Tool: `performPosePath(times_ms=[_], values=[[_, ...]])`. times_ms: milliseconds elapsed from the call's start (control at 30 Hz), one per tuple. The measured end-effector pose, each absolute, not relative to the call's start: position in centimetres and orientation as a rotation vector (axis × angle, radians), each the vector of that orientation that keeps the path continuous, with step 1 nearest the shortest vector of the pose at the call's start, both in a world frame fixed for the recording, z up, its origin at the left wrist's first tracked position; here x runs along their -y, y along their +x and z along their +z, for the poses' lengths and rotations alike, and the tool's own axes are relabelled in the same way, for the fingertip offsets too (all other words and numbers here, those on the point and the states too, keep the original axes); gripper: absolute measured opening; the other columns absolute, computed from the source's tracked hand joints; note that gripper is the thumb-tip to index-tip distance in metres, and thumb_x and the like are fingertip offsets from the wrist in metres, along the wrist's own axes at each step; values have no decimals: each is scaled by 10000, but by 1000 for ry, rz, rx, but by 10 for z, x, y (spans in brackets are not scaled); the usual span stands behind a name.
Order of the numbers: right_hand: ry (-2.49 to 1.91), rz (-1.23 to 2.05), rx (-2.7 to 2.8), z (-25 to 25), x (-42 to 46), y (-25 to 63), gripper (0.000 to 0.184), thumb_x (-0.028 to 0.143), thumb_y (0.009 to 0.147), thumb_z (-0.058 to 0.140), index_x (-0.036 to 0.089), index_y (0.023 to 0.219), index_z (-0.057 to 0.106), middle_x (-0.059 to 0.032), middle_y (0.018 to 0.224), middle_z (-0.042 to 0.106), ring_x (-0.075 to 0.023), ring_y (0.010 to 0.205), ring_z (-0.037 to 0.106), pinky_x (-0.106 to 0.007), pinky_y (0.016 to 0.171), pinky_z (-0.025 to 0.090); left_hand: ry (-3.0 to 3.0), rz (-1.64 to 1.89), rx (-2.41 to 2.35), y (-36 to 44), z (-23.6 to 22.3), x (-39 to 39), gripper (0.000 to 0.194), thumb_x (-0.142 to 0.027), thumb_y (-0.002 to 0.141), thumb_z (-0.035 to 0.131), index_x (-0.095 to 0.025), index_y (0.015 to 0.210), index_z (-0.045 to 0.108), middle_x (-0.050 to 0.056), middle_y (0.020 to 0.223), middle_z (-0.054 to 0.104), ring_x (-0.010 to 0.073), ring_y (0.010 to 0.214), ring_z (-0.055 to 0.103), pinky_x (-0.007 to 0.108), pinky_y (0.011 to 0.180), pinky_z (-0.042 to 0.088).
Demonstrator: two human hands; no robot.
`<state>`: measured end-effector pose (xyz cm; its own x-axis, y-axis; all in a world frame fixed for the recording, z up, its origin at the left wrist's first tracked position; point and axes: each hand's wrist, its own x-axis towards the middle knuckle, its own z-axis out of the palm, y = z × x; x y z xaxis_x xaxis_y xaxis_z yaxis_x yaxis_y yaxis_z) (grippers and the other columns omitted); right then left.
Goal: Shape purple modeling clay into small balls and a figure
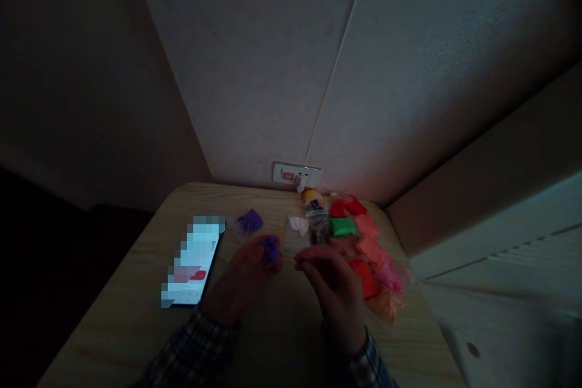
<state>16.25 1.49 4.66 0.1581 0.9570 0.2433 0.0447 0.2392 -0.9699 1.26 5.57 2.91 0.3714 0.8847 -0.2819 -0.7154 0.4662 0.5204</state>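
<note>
The room is dim. My left hand (243,282) is over the middle of a small wooden table (122,321), its fingers closed round a lump of purple clay (271,248). My right hand (330,294) is just to the right of it, fingers bent and pinched together; I cannot make out anything between them. A gap separates the two hands. Behind the left hand lies a small bag of purple clay (250,220).
A lit phone (193,260) lies at the table's left. Several small bags of red, orange, pink and green clay (368,248) and a white piece (299,225) are at the right rear. A wall socket (296,175) sits behind. A pale cabinet (500,291) is right.
</note>
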Motion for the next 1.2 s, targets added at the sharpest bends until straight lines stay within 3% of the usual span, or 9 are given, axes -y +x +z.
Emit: performPosePath(times_ms=[167, 300, 433, 667, 1200], values=[[-1126, 781, 1282, 45, -11, 163, 138, 192, 851, 492, 215, 841, 627, 5, 685, 594, -110, 641, 561, -213, 586, 452, 230, 986, -400, 17, 29, -56, 129, -199, 720, 649, -153, 840, 632, -8, 764, 598, 77, 638, 543, 213, 613, 454], [-1143, 689, 1226, 42, -12, 161, 55, 187, 806, 559, 216, 804, 606, 3, 726, 588, -120, 675, 554, -216, 588, 450, 240, 997, -357, 20, 30, -53, 157, -195, 717, 655, -148, 865, 628, 0, 803, 596, 84, 671, 548, 218, 629, 454], [-1143, 747, 1258, 40, -13, 160, 121, 172, 824, 533, 235, 884, 617, -16, 830, 622, -140, 753, 587, -258, 670, 472, 254, 981, -363, 22, 24, -51, 134, -214, 742, 633, -154, 861, 631, 6, 813, 599, 83, 665, 546, 216, 621, 452], [-1116, 777, 1242, 42, -14, 159, 65, 165, 783, 575, 219, 814, 591, 1, 754, 594, -130, 712, 573, -234, 638, 470, 331, 992, -444, 24, 17, -48, 154, -197, 749, 628, -150, 895, 628, 10, 792, 601, 94, 689, 554, 223, 641, 455], [-1157, 806, 1278, 39, -13, 158, 90, 171, 807, 534, 195, 880, 581, -37, 827, 604, -157, 780, 586, -278, 692, 480, 396, 1087, -671, 23, 34, -46, 299, -272, 587, 763, -158, 837, 646, 19, 812, 634, 122, 741, 566, 242, 693, 454]])
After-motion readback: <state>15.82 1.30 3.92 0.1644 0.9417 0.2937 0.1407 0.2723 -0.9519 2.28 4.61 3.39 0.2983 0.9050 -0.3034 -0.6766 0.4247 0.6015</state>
